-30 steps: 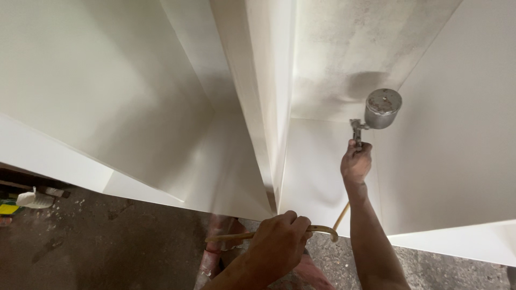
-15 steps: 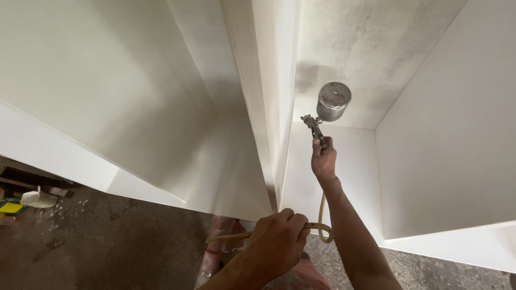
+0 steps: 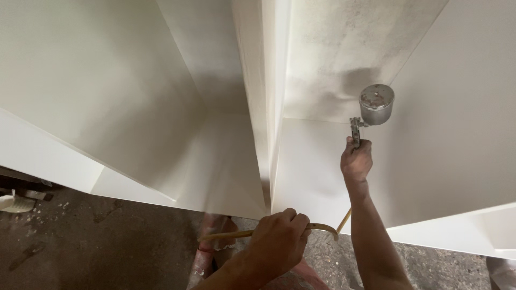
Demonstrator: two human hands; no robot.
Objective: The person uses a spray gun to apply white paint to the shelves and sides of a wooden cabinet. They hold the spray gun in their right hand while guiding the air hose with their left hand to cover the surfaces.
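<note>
Head view: spray gun and hose at work inside a white cabinet.

Right hand, fist clamped round the grip of the spray gun, held up inside the right-hand compartment of the cabinet, close to its mottled back panel. Metal cup sits on top of the gun, paint-flecked lid toward the camera; likely top-heavy when filled (so best held low on the grip, wrist upright). Gun judged rigid and hard, possibly slick with overspray. Left hand, fingers curled shut round the yellowish hose, low in the foreground in front of the cabinet's middle divider. Hose judged light and flexible; it bends in a loop and runs up toward the right forearm. Rough concrete floor below.
</note>
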